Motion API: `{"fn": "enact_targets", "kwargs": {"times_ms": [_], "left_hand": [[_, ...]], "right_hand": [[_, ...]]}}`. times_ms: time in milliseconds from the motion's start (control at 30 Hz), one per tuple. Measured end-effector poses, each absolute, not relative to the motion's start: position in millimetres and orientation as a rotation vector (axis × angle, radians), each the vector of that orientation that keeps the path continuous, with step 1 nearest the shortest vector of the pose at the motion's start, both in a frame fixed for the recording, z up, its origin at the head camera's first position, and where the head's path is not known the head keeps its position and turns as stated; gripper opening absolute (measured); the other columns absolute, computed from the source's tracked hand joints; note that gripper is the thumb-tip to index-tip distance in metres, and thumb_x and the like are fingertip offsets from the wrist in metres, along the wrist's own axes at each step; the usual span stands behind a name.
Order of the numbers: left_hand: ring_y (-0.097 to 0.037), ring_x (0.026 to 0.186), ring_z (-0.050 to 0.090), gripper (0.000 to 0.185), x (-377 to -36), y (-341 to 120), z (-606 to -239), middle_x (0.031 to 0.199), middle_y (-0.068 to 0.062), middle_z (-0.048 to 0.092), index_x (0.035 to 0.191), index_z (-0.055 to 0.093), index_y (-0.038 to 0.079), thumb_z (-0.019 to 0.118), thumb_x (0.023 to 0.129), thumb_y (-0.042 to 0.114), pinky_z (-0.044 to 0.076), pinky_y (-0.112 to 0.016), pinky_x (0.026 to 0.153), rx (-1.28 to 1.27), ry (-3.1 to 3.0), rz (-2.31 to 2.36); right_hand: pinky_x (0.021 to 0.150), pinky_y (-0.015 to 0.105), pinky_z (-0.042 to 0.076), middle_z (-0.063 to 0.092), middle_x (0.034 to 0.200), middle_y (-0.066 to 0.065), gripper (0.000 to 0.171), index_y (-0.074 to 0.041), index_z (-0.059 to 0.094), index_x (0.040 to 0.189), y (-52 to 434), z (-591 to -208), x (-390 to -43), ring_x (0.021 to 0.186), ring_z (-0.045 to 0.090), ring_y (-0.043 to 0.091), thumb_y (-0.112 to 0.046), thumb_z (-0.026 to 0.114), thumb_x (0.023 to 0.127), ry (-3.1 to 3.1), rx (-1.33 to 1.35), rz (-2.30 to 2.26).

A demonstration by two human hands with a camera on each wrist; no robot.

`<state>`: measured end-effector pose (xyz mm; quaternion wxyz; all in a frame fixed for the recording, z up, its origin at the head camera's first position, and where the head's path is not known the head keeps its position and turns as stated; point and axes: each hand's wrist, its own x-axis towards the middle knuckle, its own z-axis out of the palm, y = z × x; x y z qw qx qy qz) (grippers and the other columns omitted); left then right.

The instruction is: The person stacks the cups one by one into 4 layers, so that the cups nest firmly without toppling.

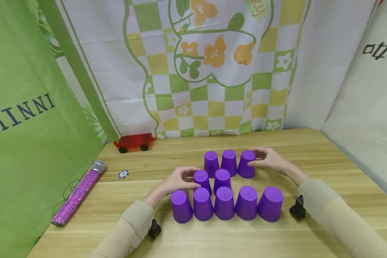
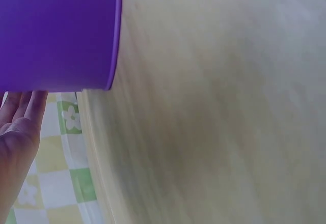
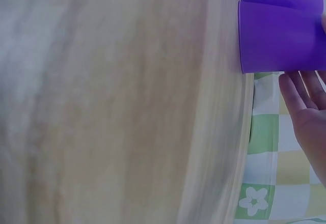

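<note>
While hands [image 1: 180, 179] touch, cups [image 1: 225, 202] between

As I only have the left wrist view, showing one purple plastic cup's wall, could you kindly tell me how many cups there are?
Observer: Ten upturned purple plastic cups stand in three rows on the wooden table: five in front, two in the middle, three behind.
Operator: Thanks; which are held?
Observer: The left hand grips the left cup of the middle row.
Operator: And the other hand?
Observer: The right hand grips the right cup of the back row.
</note>
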<state>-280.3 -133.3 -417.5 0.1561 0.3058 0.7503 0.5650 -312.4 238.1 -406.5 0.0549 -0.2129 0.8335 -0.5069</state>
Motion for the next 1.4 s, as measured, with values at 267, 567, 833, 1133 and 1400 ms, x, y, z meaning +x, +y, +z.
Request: {"fn": "enact_targets", "kwargs": {"times_ms": [267, 567, 833, 1133, 1400], "left_hand": [[-0.025, 0.115, 0.059, 0.053, -278.9, -145.1, -411.2, 0.122, -0.019, 0.062, 0.127, 0.055, 0.0, 0.076, 0.079, 0.011, 0.048, -0.037, 0.102, 0.82, 2.198, 1.607], [-0.027, 0.114, 0.059, 0.053, -282.2, -159.4, -403.4, 0.122, -0.019, 0.062, 0.127, 0.055, 0.0, 0.075, 0.08, 0.011, 0.05, -0.034, 0.098, 0.741, 2.232, 1.646], [-0.029, 0.113, 0.06, 0.053, -290.8, -169.9, -402.9, 0.119, -0.022, 0.062, 0.126, 0.054, -0.002, 0.075, 0.079, 0.01, 0.053, -0.032, 0.093, 0.719, 2.289, 1.696], [-0.034, 0.116, 0.057, 0.051, -307.6, -176.3, -402.5, 0.121, -0.021, 0.062, 0.126, 0.055, 0.001, 0.074, 0.08, 0.012, 0.053, -0.032, 0.092, 0.616, 2.373, 1.702], [-0.032, 0.115, 0.058, 0.049, -318.3, -173.4, -402.1, 0.12, -0.019, 0.063, 0.124, 0.057, 0.003, 0.074, 0.081, 0.014, 0.054, -0.033, 0.091, 0.618, 2.434, 1.691]], "right_hand": [[0.098, 0.032, 0.049, 0.056, 0.128, 0.023, 0.059, 0.002, 0.046, 0.134, 242.0, -403.3, -310.2, 0.106, 0.056, -0.001, -0.016, 0.071, 0.084, 2.569, -0.672, -1.508], [0.089, 0.011, 0.048, 0.049, 0.134, 0.027, 0.052, 0.005, 0.042, 0.136, 258.5, -391.1, -292.0, 0.109, 0.056, -0.003, -0.018, 0.06, 0.093, 2.514, -0.647, -1.599], [0.089, 0.009, 0.046, 0.054, 0.132, 0.02, 0.045, 0.001, 0.046, 0.135, 274.1, -385.5, -262.7, 0.106, 0.056, -0.009, -0.025, 0.051, 0.098, 2.6, -0.605, -1.548], [0.089, 0.008, 0.045, 0.063, 0.123, -0.006, 0.04, 0.001, 0.048, 0.132, 283.3, -385.7, -231.4, 0.106, 0.057, -0.009, -0.02, 0.05, 0.098, 2.626, -0.62, -1.547], [0.088, 0.009, 0.046, 0.061, 0.126, 0.012, 0.039, 0.0, 0.049, 0.131, 275.2, -379.8, -205.4, 0.106, 0.057, -0.008, -0.02, 0.051, 0.098, 2.661, -0.581, -1.506]]}}
